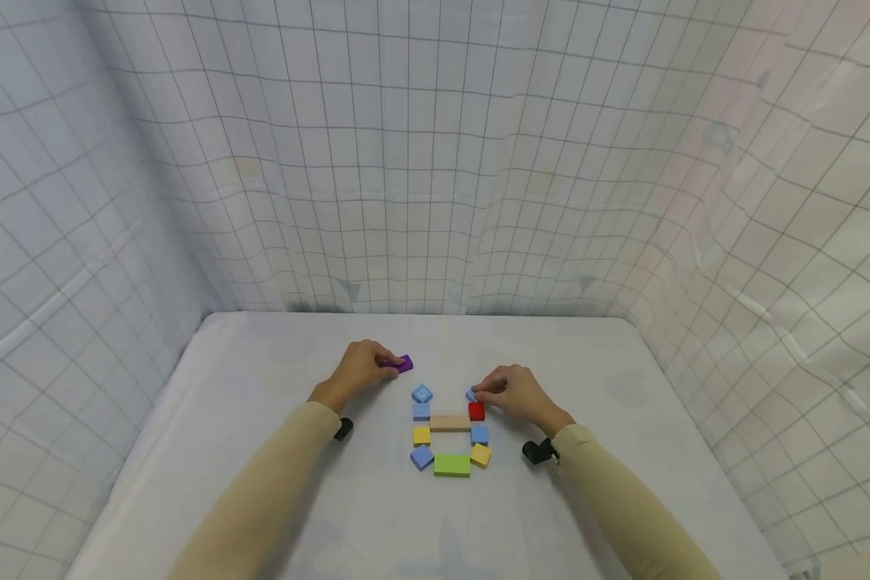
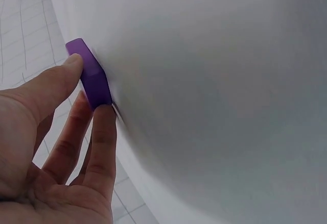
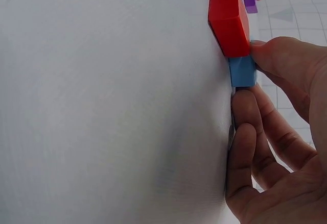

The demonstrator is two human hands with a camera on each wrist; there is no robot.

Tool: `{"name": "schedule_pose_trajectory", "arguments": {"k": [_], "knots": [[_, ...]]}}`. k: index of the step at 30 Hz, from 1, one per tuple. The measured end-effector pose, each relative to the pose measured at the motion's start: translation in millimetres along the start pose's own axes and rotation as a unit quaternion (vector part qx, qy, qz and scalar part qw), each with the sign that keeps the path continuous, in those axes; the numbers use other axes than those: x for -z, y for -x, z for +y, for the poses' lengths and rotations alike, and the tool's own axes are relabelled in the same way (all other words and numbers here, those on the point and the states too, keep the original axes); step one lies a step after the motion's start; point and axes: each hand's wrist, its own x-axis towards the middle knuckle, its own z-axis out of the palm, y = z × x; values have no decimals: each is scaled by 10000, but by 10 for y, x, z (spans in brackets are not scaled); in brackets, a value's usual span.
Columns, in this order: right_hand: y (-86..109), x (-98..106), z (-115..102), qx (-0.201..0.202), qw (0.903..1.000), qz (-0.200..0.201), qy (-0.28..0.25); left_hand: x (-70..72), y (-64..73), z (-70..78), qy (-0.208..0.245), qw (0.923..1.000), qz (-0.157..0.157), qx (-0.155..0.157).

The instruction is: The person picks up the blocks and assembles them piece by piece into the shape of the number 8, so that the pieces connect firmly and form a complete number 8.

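My left hand pinches a purple block between thumb and fingers, low at the table toward the back; the left wrist view shows the purple block with the thumb on one face and fingertips at its end. To the right, my right hand pinches a small blue block, mostly covered by the fingers in the head view. In the right wrist view that blue block sits right beside a red block. Across from it lies another light blue block, touched by neither hand.
Below the hands, a blue block, a wooden plank, yellow blocks, more blue blocks and a green block lie in a roughly rectangular outline. Gridded white curtains enclose the white table on three sides.
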Motion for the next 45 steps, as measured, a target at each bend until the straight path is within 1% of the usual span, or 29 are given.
{"name": "schedule_pose_trajectory", "arguments": {"k": [2,3,6,7,9,10,11,13,14,16,19,26,30,38,45], "knots": [[1,-2,3,-20,10000,3,-2,-107,-111,-94,-110,9999,33,-129],[2,-4,7,-17,10000,9,12,-132,-138,-104,-143,9998,14,-150],[0,-11,26,7,10000,17,56,-172,-157,-70,-103,9998,-31,-179],[-3,-11,31,17,10000,13,66,-172,-141,-50,-87,9997,-6,-225],[-9,-12,37,40,10000,-2,74,-113,-61,91,69,9998,-93,-160],[-11,-13,39,49,10000,-5,72,-104,-36,139,117,9997,-97,-171],[-12,-12,39,52,10000,-9,72,-67,9,232,159,9997,-145,-95],[-14,-9,35,51,10000,-2,53,-56,47,312,228,9996,-157,-99],[-13,-9,34,54,10000,9,50,-36,72,381,276,9994,-224,-39],[-10,-8,35,42,10000,20,52,-48,78,422,244,9994,-248,-42],[-9,-16,42,5,10000,17,54,-85,67,453,233,9994,-272,11],[-3,-48,51,-85,10000,-6,18,-165,22,515,447,9978,-409,256],[-7,-57,58,-77,10000,-20,42,-194,12,562,520,9970,-467,338],[-12,-15,21,-44,10000,-17,3,-242,-29,639,664,9962,-532,190],[-8,11,7,-114,9999,-15,-58,-298,-67,679,668,9959,-601,102]]}}
